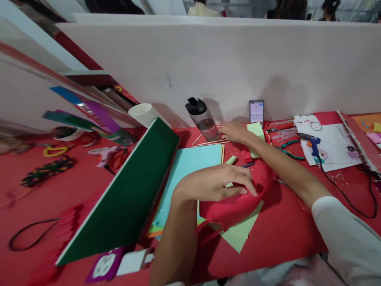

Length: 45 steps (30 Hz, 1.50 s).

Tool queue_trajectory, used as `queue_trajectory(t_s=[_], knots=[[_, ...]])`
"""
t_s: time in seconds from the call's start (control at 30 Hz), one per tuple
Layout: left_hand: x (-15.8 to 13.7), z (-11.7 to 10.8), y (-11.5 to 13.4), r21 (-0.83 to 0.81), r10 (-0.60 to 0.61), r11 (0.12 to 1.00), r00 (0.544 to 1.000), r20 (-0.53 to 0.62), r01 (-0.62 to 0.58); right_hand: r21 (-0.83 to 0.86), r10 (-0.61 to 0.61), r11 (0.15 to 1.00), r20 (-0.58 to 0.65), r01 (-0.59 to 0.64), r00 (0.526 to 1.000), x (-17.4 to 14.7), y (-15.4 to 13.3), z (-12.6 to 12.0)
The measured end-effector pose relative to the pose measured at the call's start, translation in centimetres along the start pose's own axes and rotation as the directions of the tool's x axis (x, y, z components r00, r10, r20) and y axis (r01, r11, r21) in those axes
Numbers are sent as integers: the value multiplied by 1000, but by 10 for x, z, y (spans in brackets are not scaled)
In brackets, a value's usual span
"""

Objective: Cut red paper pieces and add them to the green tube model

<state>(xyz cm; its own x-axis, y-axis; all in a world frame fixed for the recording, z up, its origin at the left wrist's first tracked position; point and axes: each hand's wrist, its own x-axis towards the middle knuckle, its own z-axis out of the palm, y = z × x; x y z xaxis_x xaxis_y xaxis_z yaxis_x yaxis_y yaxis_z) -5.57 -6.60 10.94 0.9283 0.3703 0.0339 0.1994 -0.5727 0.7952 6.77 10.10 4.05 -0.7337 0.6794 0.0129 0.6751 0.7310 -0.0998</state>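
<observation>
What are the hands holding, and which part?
The left hand touches the top of the red object; the right hand is near thin sticks. Whether either grips anything can't be told.

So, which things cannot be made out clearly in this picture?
In the head view:
What the right hand holds, if anything: its own back hides the palm.
The red piece under the left hand: partly covered by that hand.
Details on the phone: too small and blurred.
Anything directly behind the green board: the board blocks it.
People beyond the white partition: cut off by it and the top edge.
</observation>
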Motion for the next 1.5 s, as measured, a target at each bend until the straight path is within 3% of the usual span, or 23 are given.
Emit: queue_trajectory(t_s=[0.1,0.2,0.27,0.3,0.33,0.43,0.5,0.6,0.7,0.8,0.87,0.97,1.17,1.27,1.33,1.4,1.47,1.5], knots=[[1,-1,0,-18,22,1000,1000,-1,-22,79,0,997,-99,8,995,-37,15,-19],[2,-2,-3,-66,74,995,994,-78,-79,427,133,904,-307,11,942,-100,41,-34],[3,-2,-10,-112,93,986,971,-219,-120,685,249,728,-291,20,924,-147,58,-33],[4,0,-16,-131,89,982,942,-324,-138,805,279,592,-188,-14,942,-170,64,-27],[6,1,-23,-148,68,979,903,-424,-143,893,283,445,-65,-71,957,-192,69,-19],[15,7,-46,-212,-50,969,748,-662,-124,978,369,77,154,-195,917,-240,70,13],[22,9,-59,-278,-169,960,719,-674,-34,989,415,-45,145,-139,898,-258,66,32],[30,11,-70,-315,-287,943,743,-605,108,989,483,-116,135,-90,865,-270,65,46],[31,10,-73,-290,-323,938,789,-522,192,991,577,-64,131,-116,806,-274,73,45],[30,9,-74,-278,-352,927,842,-409,252,972,643,161,27,-170,766,-273,85,41],[31,9,-75,-258,-370,921,860,-352,291,929,617,310,-33,-204,787,-270,90,40],[32,10,-80,-200,-355,933,865,-355,301,857,525,462,-56,-229,849,-264,93,40],[34,11,-103,-148,-333,942,774,-539,303,750,452,604,-42,-271,891,-258,89,41],[39,16,-112,-156,-366,929,781,-506,335,681,436,676,-60,-282,898,-240,93,38],[44,21,-117,-139,-371,926,778,-507,351,689,503,680,-189,-250,843,-212,103,37],[49,23,-124,-113,-357,928,763,-539,355,746,607,629,-295,-219,738,-173,119,38],[54,22,-133,-104,-345,929,728,-592,356,813,730,527,-284,-247,622,-131,136,41],[57,19,-138,-105,-338,930,703,-626,353,820,754,507,-274,-265,596,-112,145,44]])
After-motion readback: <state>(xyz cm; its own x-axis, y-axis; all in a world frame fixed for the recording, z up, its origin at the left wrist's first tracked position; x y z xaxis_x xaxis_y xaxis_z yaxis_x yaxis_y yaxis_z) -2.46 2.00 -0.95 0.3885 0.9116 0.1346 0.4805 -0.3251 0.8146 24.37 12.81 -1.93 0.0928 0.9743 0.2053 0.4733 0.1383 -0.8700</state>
